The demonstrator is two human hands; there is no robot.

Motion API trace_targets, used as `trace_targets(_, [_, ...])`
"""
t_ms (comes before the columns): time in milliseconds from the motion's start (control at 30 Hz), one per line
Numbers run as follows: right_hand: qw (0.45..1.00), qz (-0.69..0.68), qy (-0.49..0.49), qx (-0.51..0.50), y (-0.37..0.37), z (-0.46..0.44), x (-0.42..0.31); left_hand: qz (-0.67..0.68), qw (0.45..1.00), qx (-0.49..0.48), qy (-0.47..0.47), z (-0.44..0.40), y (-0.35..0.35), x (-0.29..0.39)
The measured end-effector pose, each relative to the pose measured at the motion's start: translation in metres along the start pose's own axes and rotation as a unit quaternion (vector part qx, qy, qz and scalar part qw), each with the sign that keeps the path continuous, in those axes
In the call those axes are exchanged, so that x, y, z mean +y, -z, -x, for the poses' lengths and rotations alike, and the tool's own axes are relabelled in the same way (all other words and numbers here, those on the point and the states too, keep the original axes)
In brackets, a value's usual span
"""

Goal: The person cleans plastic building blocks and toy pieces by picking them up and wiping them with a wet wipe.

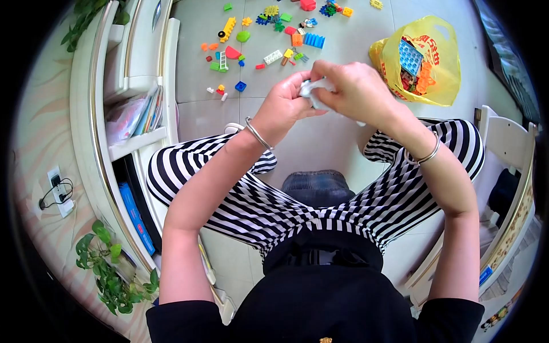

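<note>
My left hand (284, 102) and my right hand (360, 91) meet in front of me, above the floor. Between them is a crumpled white wipe or tissue (315, 95); which of the two it is I cannot tell. Fingers of both hands are closed on it, the right ones curling over it from above. A small white end shows below the right palm. Whether anything is wrapped inside is hidden. Beyond the hands, toy building bricks lie scattered, among them a dark blue brick (241, 86) and a white brick (273, 57).
A yellow plastic bag (449, 74) of toy pieces stands open at the right. Across the tiled floor lie a yellow toy vehicle (227, 29) and a blue ridged piece (314, 40). A white cabinet (137, 143) borders the left, a white chair (506, 137) the right.
</note>
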State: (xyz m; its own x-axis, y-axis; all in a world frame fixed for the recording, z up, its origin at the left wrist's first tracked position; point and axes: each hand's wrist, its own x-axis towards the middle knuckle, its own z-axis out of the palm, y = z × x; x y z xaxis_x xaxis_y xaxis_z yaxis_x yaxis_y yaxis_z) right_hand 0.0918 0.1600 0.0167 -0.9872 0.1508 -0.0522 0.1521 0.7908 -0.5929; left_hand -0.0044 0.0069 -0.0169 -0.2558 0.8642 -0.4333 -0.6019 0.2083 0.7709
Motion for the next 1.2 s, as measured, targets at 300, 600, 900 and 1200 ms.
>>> trace_targets(300, [0.999, -0.031, -0.022, 0.003, 0.004, -0.003, 0.008, -0.062, 0.998, 0.029, -0.004, -0.001, 0.004, 0.001])
trace_targets(600, [0.999, 0.025, 0.017, -0.014, -0.001, 0.005, 0.008, 0.016, 0.997, 0.079, 0.001, -0.003, 0.004, 0.004])
trace_targets(900, [0.995, -0.084, -0.053, 0.017, 0.017, -0.004, 0.021, 0.086, 0.994, 0.063, 0.017, -0.004, 0.007, 0.014])
trace_targets(1200, [0.993, -0.104, 0.001, 0.047, 0.016, -0.008, 0.024, -0.015, 0.995, 0.095, -0.001, -0.003, 0.006, 0.013])
